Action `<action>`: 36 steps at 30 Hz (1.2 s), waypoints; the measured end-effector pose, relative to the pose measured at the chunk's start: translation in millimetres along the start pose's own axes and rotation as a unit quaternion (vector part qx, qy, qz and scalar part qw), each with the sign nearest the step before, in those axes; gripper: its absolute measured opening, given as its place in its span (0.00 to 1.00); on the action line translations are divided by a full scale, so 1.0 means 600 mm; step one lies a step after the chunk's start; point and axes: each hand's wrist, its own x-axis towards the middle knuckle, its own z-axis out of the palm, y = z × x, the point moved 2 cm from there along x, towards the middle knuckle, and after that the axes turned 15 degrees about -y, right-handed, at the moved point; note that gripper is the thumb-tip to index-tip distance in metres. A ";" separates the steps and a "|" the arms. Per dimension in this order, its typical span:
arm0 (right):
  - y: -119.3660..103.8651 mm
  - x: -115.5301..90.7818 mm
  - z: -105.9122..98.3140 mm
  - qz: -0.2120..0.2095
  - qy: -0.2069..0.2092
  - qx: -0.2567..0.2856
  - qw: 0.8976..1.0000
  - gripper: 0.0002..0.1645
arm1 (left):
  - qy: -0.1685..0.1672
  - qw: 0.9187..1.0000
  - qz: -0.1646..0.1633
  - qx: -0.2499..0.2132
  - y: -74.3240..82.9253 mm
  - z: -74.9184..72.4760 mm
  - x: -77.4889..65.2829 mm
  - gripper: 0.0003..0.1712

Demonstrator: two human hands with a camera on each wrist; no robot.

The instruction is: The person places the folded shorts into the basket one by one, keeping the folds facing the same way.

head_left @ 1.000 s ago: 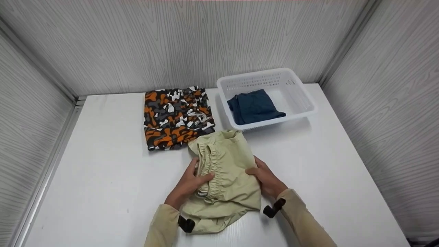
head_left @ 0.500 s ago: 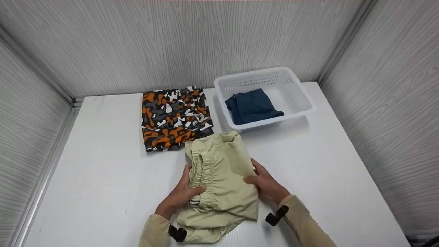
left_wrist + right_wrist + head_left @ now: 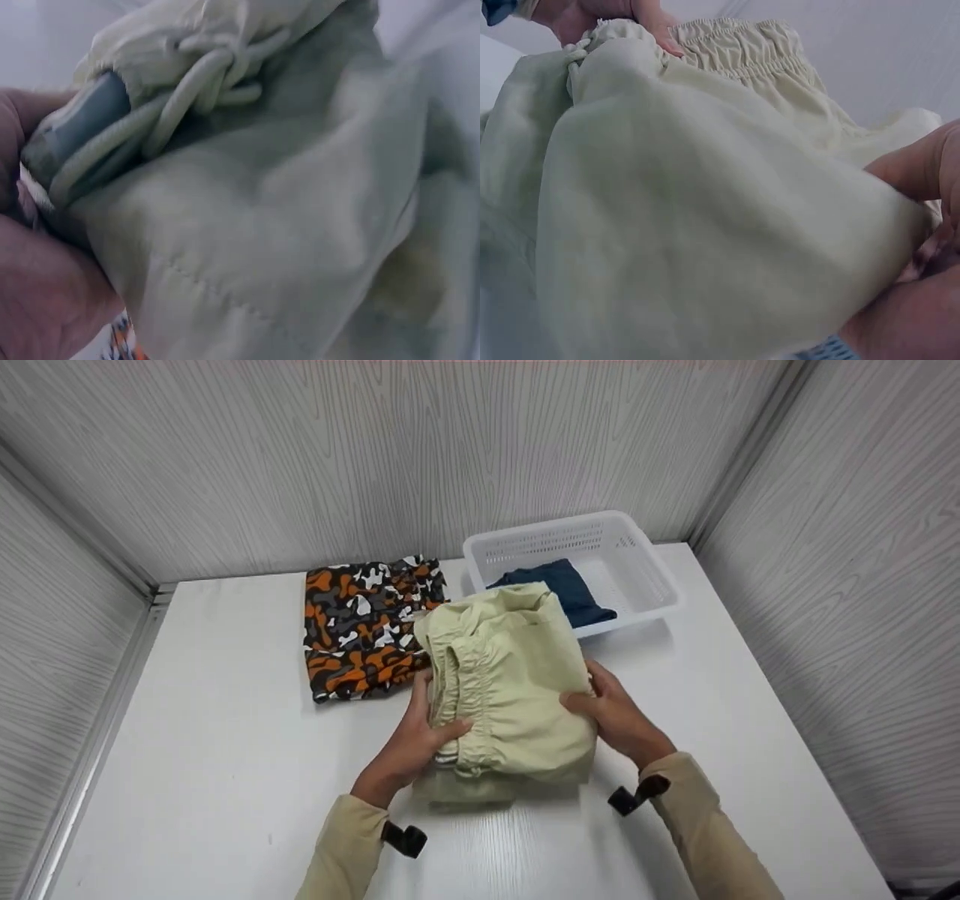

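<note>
Pale green shorts, folded over, are held above the table between both hands. My left hand grips the gathered elastic waistband, thumb on top and fingers underneath. On the opposite side my right hand grips the edge of the folded cloth, its thumb also on top. A knotted drawstring shows at the waistband in the left wrist view. The far end of the shorts overlaps, in the head view, the near rim of a white plastic basket and part of the dark blue folded garment inside it.
Orange, black and white camouflage-print folded shorts lie on the white table, left of the basket. Grey wood-grain panels enclose the table at the back and sides.
Both hands have lifted the pale green shorts off the table and moved them forward toward the basket. The lower part of the cloth now hangs beneath.
</note>
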 end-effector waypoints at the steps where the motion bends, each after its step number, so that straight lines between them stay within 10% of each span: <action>1: -0.019 0.006 -0.012 -0.007 0.006 -0.016 1.000 0.45 | 0.007 1.000 0.002 0.001 0.012 0.003 0.019 0.52; 11: -0.194 0.102 -0.140 -0.023 0.065 -0.147 0.987 0.36 | 0.073 0.997 -0.008 -0.012 0.107 -0.005 0.222 0.47; 18: -0.241 0.170 -0.210 0.003 0.130 -0.241 0.962 0.33 | 0.084 0.992 -0.082 -0.034 0.119 -0.014 0.327 0.52; 23: -0.235 0.205 -0.248 0.001 0.159 -0.286 0.945 0.32 | 0.072 0.992 -0.105 -0.011 0.113 -0.018 0.373 0.54; 32: -0.150 0.212 -0.274 -0.012 0.170 -0.395 0.903 0.33 | 0.064 0.982 -0.141 0.105 0.058 -0.016 0.383 0.56; 36: -0.127 0.211 -0.268 0.083 0.136 -0.505 0.848 0.36 | 0.051 0.954 -0.186 0.229 0.058 -0.006 0.383 0.59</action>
